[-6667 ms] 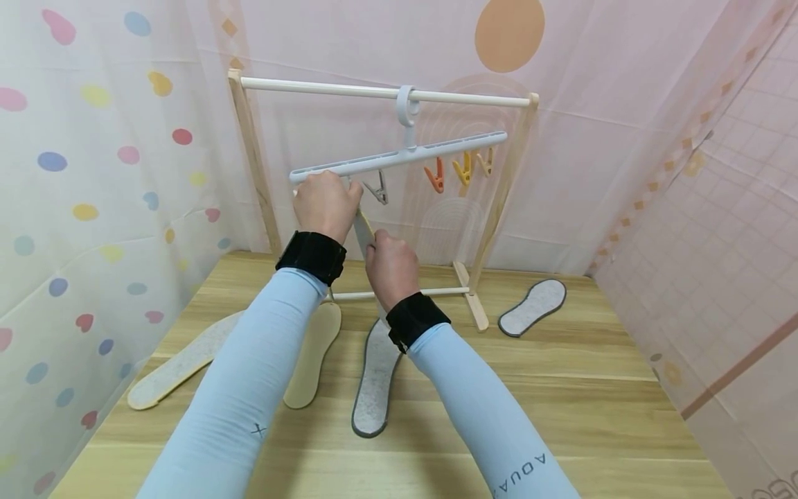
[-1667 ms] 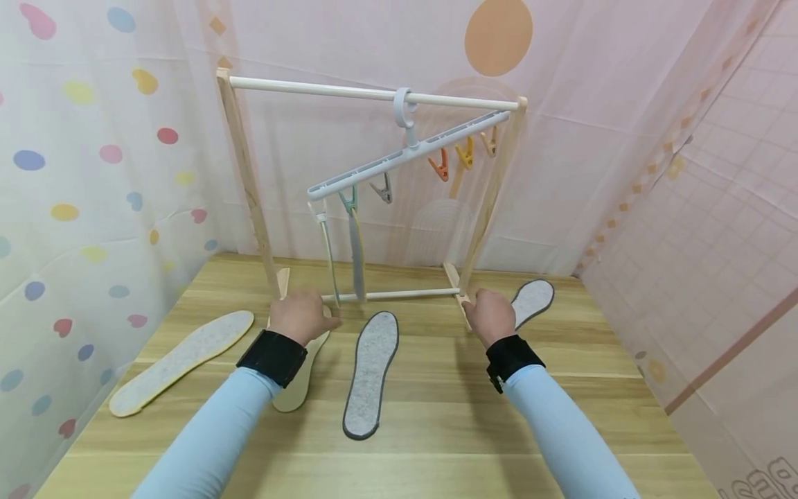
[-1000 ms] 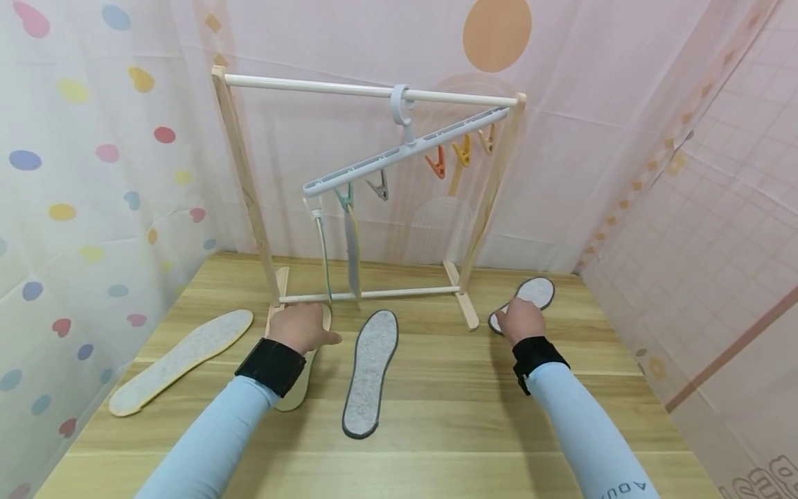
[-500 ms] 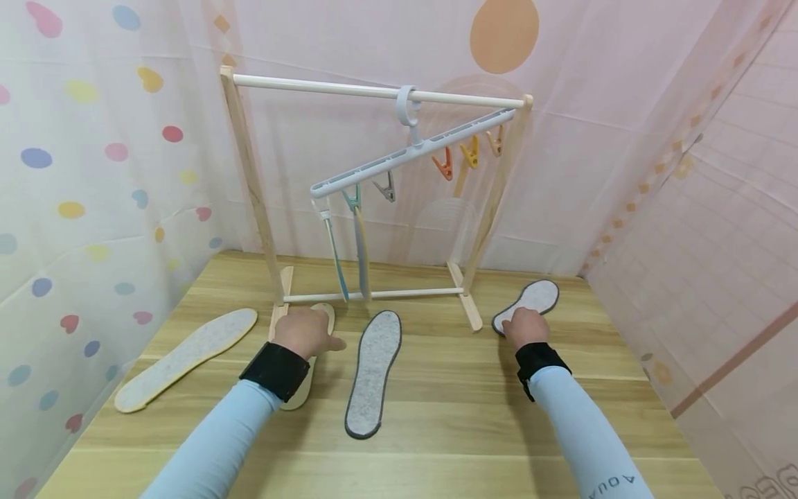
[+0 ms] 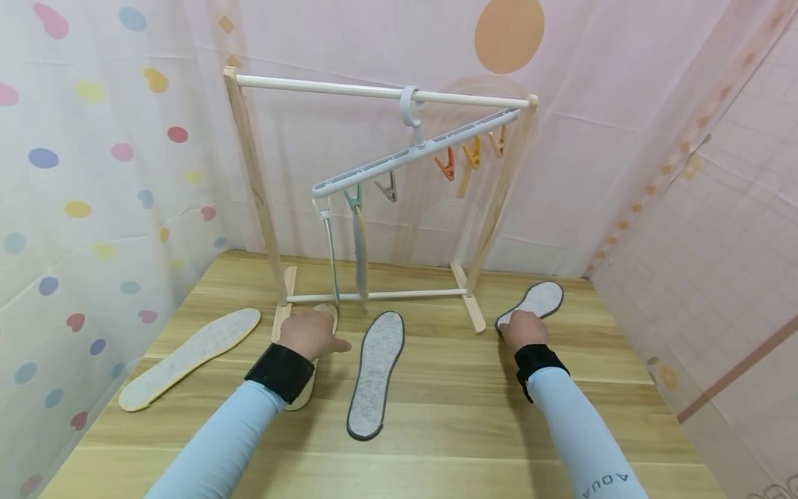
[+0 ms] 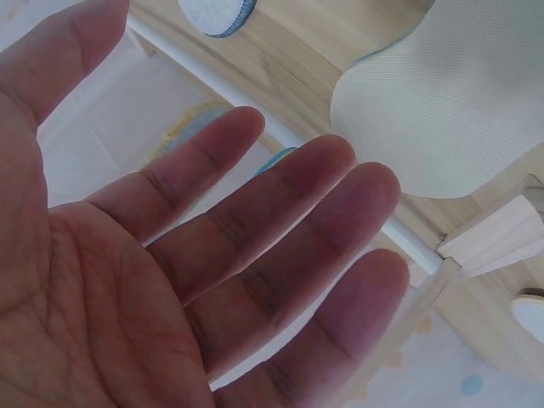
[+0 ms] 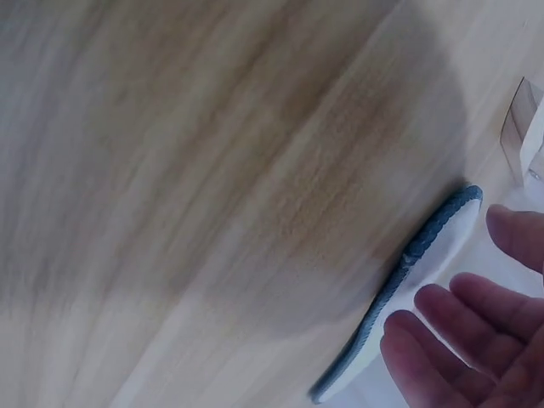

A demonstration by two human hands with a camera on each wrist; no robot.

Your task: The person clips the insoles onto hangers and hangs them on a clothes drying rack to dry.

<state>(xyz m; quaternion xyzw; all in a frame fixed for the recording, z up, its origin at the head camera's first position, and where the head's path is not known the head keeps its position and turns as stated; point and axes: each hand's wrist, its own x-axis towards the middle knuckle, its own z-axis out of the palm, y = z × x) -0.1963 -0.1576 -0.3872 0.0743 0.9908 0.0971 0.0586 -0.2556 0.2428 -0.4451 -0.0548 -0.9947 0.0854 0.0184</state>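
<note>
In the head view, my left hand [image 5: 308,336] hovers over a yellowish insole [image 5: 303,396], covering its middle. The left wrist view shows its fingers [image 6: 293,225] spread and holding nothing. My right hand [image 5: 525,330] is over the near end of a grey, dark-edged insole [image 5: 545,296] at the right. Loosely bent fingers [image 7: 459,327] stand beside that insole [image 7: 438,242] in the right wrist view; I cannot tell whether they touch it. Two insoles hang from the tilted hanger [image 5: 374,168]: one [image 5: 333,260] from a white clip, another [image 5: 361,256] from a green clip [image 5: 353,199].
A grey insole with dark edging [image 5: 377,374] lies mid-table, and a yellow-edged one [image 5: 190,360] at the left. The wooden rack [image 5: 252,180] stands behind. Grey [image 5: 389,187], orange [image 5: 446,166], yellow [image 5: 472,154] and beige [image 5: 497,143] clips hang without insoles.
Both hands have come down from the hanger, where an insole now hangs in the green clip. My right hand has moved right, from the rack's foot to the right insole. The left stays nearly still.
</note>
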